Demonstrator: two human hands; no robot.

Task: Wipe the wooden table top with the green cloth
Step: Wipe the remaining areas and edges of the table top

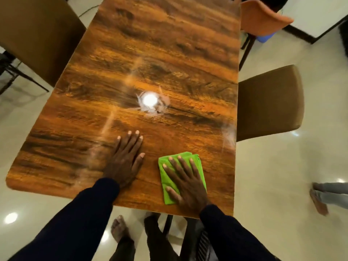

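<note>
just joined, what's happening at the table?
A person is wiping a wooden table with a folded green cloth. The right hand lies flat on the cloth, fingers spread, near the table's near edge towards its right side. The left hand rests flat on the bare wood beside it, apart from the cloth. Faint streaks and a lamp reflection show mid-table. Brown chairs and an orange chair stand around the table.

Brown chairs, an orange chair, glossy floor.
</note>
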